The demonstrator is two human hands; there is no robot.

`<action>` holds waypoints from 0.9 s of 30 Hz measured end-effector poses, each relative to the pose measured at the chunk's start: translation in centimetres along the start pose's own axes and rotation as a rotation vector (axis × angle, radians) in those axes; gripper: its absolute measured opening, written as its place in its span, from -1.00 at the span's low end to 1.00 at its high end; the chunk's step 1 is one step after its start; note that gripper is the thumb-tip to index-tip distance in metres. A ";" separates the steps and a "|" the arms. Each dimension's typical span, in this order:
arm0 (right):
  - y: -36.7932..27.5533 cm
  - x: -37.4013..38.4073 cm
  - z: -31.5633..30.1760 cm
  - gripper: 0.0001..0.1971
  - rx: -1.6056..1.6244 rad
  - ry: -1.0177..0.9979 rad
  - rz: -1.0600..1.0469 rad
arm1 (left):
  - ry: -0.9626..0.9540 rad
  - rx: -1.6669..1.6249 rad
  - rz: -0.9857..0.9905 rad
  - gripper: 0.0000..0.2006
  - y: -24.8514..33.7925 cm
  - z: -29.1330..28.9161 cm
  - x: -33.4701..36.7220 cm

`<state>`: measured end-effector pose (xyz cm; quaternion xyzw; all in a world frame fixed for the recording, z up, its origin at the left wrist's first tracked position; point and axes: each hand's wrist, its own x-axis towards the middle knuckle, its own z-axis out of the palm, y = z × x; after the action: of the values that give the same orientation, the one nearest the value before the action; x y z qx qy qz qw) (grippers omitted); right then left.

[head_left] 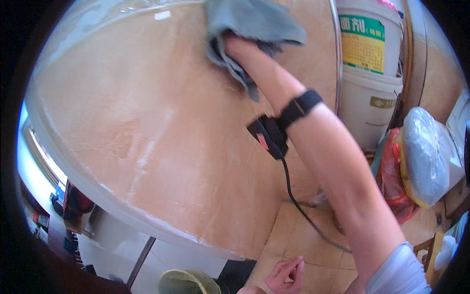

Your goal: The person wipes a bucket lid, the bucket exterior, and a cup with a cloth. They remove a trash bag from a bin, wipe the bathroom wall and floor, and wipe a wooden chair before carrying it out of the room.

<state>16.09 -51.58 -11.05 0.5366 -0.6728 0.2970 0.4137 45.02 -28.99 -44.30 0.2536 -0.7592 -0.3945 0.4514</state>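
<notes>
My right arm reaches up across the view, and my right hand (236,47) is mostly covered by a grey-blue cloth (254,20). It holds the cloth against a tan, mottled wall (117,108). Pale streaks and whitish smears mark this surface. Around my right wrist sits a black strap (304,106) with a small black box (268,137), from which a black cable runs down. Low in the view, my left hand (287,275) is apart from the wall, its fingers curled in with nothing visible in them.
Two stacked white buckets (364,110) stand beyond a metal edge at the right. Nearby are a red plastic bag (390,188) and a clear-wrapped bundle (425,154). A yellowish bin (188,282) stands at the bottom, near the tiled floor (313,245). The wall has a white border at the left.
</notes>
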 end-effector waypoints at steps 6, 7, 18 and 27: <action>-1.3 -11.5 6.4 -0.61 -0.064 -0.003 0.122 | 0.012 -0.015 0.017 -0.86 1.7 -0.3 0.1; 0.2 -14.4 6.1 -0.62 -0.123 0.003 0.159 | -0.020 -0.057 0.058 -0.86 2.5 -0.1 -0.1; -3.5 -8.7 -1.5 -0.66 0.066 -0.219 0.054 | -0.017 -0.053 0.128 -0.82 2.6 -0.6 -1.2; -12.7 -18.2 -0.7 -0.69 0.091 -0.135 0.057 | 0.010 -0.006 0.121 -0.81 3.9 -1.8 -0.5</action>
<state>30.03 -45.45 -27.17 0.5543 -0.7001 0.3020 0.3339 46.75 -27.12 -40.75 0.2076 -0.7698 -0.3674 0.4788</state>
